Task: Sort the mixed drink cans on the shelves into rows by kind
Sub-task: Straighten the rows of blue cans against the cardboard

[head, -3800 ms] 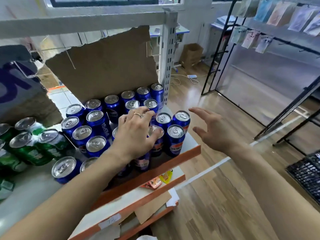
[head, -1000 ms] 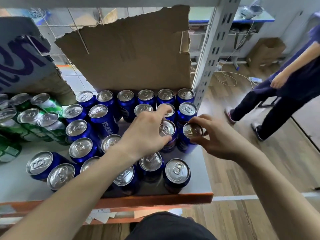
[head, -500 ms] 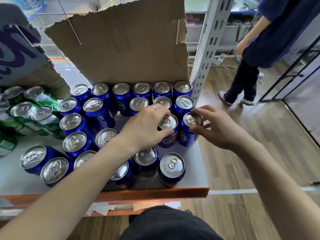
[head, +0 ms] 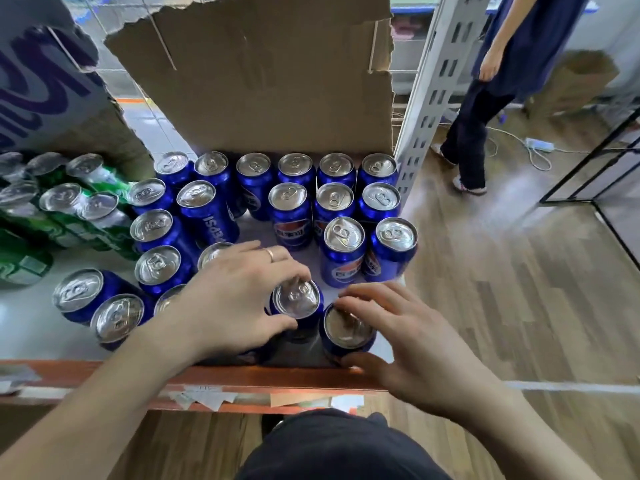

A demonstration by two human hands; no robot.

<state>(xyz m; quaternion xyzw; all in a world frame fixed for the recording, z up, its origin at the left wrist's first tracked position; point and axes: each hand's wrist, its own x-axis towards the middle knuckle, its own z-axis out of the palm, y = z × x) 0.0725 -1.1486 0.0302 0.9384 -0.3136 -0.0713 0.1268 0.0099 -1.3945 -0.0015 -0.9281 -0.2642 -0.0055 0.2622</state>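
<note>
Currently, just behind the orange shelf lip (head: 277, 374), 1 upright blue can (head: 296, 299) is being pinched by the left hand (head: 235, 299) and its right neighbour (head: 346, 329) is being clasped by the right hand (head: 408, 341), with the rows (head: 335, 199) lying farther back.
</note>
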